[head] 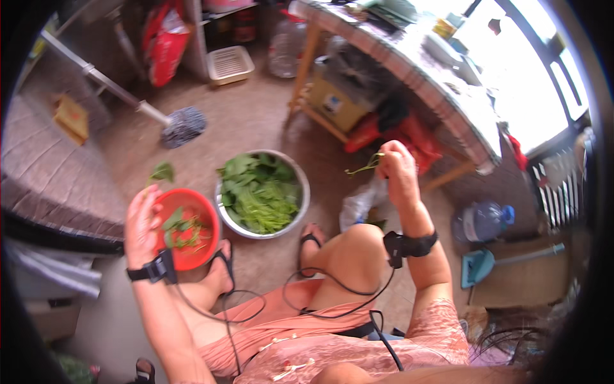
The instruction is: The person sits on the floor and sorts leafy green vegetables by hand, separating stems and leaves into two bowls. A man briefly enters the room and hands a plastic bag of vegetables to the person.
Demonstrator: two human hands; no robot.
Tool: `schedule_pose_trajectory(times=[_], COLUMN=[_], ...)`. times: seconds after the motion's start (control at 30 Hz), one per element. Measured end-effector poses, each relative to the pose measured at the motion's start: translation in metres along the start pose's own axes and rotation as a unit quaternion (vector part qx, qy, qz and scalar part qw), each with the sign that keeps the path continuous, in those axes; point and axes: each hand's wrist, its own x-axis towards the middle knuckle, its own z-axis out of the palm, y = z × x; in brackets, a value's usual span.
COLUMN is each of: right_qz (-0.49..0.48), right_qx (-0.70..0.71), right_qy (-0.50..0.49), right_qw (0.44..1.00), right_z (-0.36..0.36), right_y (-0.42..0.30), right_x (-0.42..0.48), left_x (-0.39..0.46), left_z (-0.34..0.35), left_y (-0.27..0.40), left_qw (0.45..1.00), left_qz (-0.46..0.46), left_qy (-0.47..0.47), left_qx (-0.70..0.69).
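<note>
My left hand (142, 222) is raised at the left rim of a red plastic bowl (214, 218), with a green leaf (162, 172) on a stem rising from its fingertips. Inside the red bowl lie some loose leaves and thin stems (194, 235). Just right of it on the floor stands a round metal basin (305, 192) heaped with leafy greens (261, 192). Off to the right, my right hand (399, 168) pinches a few thin green stems (365, 166) above a white plastic bag (360, 204).
A mop (184, 126) leans in from the upper left. The cloth-covered table (412, 72) has boxes and red bags beneath it. A large plastic water bottle (482, 221) and a blue dustpan (477, 269) are at the right. A black cable (336, 317) loops across my lap between the wrist straps.
</note>
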Motion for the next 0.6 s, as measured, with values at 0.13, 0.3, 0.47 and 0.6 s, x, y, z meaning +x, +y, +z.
schedule_pose_trajectory(times=[0.13, 0.3, 0.47, 0.6], right_qz=[0.039, 0.124, 0.302, 0.224], right_qx=[-0.108, -0.293, -0.542, -0.484], right_qy=[0.088, 0.149, -0.034, 0.073], right_qw=[0.990, 0.936, 0.783, 0.843], right_z=[-0.063, -0.138, -0.155, -0.171], right_y=[0.018, 0.099, 0.125, 0.153], right_x=[-0.027, -0.059, -0.085, -0.086], left_x=[0.001, -0.005, -0.009, -0.017], left_z=[0.010, 0.029, 0.037, 0.048], left_y=[-0.003, -0.002, -0.005, -0.005], left_qw=[1.000, 0.998, 0.998, 0.999], left_qz=[-0.012, -0.026, -0.025, -0.036], left_qy=[-0.006, -0.037, -0.051, -0.024], left_qx=[0.005, 0.039, 0.031, -0.014])
